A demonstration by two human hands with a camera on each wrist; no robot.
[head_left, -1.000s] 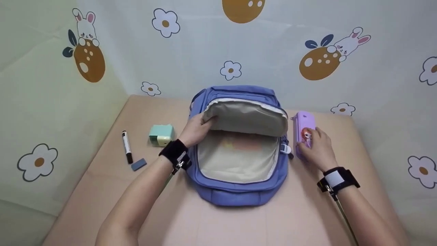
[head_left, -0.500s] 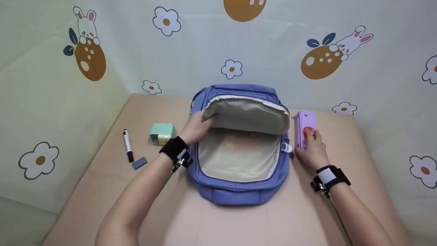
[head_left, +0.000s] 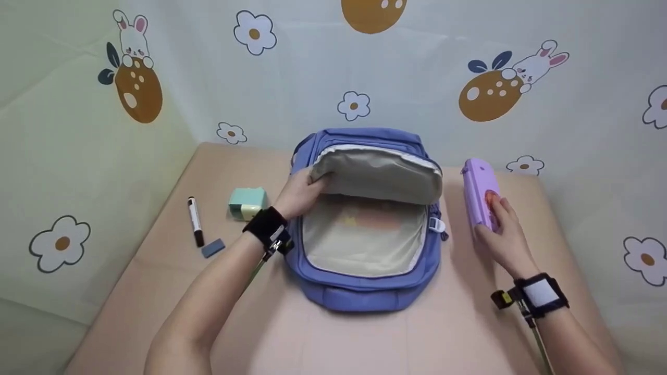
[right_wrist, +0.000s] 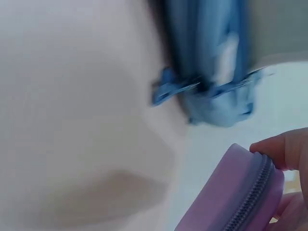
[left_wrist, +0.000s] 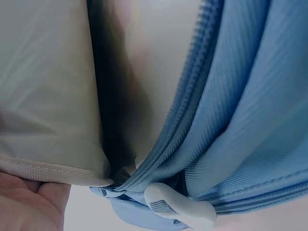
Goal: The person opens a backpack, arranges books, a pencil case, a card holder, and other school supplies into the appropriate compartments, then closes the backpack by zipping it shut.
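Left hand (head_left: 302, 194) gripping backpack flap (head_left: 378, 174), right hand (head_left: 503, 237) clasping purple pencil case (head_left: 482, 194)

**Backpack mid-counter, small things either side**

The backpack (head_left: 365, 224) lies open at the middle of the counter (head_left: 365, 338). Left of it sit a sharpener (head_left: 247, 202), then a marker (head_left: 195, 221) and an eraser (head_left: 212, 248). A pencil case (head_left: 480, 192) stands right of it.

Child's room, bunny-print backdrop (head_left: 484, 88), peach table (head_left: 365, 338)
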